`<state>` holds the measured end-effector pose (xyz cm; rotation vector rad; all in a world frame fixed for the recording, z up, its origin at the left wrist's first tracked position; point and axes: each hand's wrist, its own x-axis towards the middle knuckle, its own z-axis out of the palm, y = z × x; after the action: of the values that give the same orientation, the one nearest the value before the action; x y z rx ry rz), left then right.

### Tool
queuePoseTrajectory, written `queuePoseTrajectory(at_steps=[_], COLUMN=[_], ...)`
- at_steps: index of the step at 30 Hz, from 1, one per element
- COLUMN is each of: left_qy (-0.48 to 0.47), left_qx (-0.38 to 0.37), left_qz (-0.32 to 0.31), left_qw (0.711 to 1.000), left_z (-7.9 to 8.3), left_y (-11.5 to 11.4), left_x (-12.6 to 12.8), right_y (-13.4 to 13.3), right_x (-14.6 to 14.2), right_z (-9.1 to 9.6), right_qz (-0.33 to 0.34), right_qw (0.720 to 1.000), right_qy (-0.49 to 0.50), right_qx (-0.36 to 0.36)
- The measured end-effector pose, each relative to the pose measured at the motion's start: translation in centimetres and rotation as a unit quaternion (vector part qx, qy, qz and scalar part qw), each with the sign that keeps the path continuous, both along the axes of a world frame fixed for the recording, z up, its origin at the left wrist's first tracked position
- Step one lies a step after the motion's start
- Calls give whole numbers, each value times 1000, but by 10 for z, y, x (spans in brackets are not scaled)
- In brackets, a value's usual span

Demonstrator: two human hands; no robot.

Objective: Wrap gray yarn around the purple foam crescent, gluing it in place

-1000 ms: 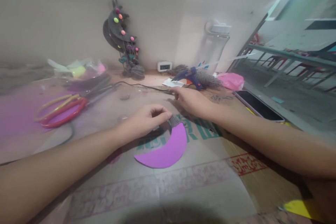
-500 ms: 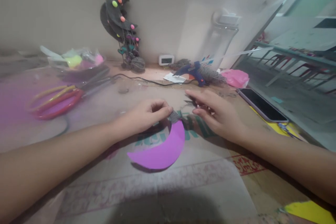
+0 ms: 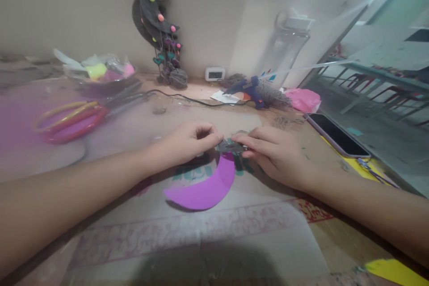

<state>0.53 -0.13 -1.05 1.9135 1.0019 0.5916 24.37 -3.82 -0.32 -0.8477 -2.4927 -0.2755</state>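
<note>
At the frame's centre, the purple crescent [image 3: 211, 187] lies with grey yarn [image 3: 223, 145] wound over its upper tip only; the rest of its visible face is bare, so the covering looks barely begun. The left hand [image 3: 191, 145] pinches that wrapped tip between thumb and fingers; the right hand [image 3: 278, 152] is closed on a dark grey item [image 3: 238, 146], too blurred to identify, beside it. A black cord [image 3: 187, 99] crosses behind both hands, clear of the crescent. Scissors [image 3: 75, 120] lie at left, a glue gun [image 3: 250, 88] upper right of centre, a phone [image 3: 338, 134] at right, and a pompom-dotted moon ornament [image 3: 150, 9] upper left of centre.
</note>
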Motion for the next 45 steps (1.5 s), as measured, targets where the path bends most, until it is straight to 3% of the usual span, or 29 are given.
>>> queuePoseTrajectory(at_steps=[14, 41, 45], left_qy=[13, 13, 17], left_qx=[7, 9, 21], left_qz=[-13, -21, -20], left_qw=[1000, 1000, 999], left_z=[2, 0, 2], left_y=[-2, 0, -2], left_x=[-1, 0, 0], right_y=[0, -3, -2], right_x=[-3, -8, -3], right_z=[-1, 1, -1], right_qz=[9, 21, 8], right_qw=[997, 997, 1000], right_qy=[-35, -36, -2], right_qx=[66, 60, 24])
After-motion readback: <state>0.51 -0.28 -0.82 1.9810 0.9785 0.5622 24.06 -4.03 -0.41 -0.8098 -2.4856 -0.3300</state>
